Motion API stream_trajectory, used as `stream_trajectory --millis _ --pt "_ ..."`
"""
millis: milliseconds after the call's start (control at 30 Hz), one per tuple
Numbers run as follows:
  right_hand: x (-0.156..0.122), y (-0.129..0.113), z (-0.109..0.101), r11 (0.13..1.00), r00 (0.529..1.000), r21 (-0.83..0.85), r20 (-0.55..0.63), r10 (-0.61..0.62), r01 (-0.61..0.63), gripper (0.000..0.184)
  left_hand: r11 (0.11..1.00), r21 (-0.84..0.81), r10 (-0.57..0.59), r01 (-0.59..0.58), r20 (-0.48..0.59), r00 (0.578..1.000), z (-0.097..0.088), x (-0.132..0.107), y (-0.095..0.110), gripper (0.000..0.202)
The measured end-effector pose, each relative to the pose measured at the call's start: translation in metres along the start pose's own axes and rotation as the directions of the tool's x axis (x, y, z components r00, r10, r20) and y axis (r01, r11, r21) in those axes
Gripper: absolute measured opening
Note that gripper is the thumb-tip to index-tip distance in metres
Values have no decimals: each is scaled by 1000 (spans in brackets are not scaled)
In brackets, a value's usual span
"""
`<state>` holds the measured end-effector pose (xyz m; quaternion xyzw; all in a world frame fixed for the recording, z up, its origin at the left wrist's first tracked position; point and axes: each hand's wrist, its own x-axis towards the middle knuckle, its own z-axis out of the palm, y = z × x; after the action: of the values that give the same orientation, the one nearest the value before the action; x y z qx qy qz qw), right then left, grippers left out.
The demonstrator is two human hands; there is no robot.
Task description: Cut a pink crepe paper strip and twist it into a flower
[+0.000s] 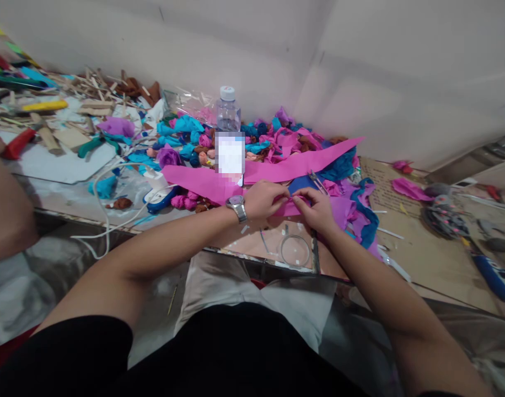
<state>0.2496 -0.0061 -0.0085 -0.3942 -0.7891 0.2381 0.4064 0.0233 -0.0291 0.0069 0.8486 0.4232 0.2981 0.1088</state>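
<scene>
My left hand (266,199), with a watch at the wrist, and my right hand (314,207) meet near the table's front edge. Between them their fingertips pinch a strip of pink crepe paper (288,208). Longer pink strips (306,167) stretch out behind the hands, to the left and up to the right. Just behind my right hand lies a small cutter-like tool (317,182). Purple and blue crepe paper (352,212) is bunched to the right of that hand. The exact fold between my fingers is too small to make out.
A clear bottle with a white cap (227,110) stands behind a blurred phone screen (230,157). Rolled paper flowers (170,156) and a white cable (107,218) lie leftward. A clear ring (294,250) sits in front. At far left is another person's arm (8,204).
</scene>
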Motion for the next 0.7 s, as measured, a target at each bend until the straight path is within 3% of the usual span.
stream_trajectory --millis 700 --pt "2 13 1 986 989 72 -3 150 -150 43 999 -6 34 -34 -29 999 4 0 -5 24"
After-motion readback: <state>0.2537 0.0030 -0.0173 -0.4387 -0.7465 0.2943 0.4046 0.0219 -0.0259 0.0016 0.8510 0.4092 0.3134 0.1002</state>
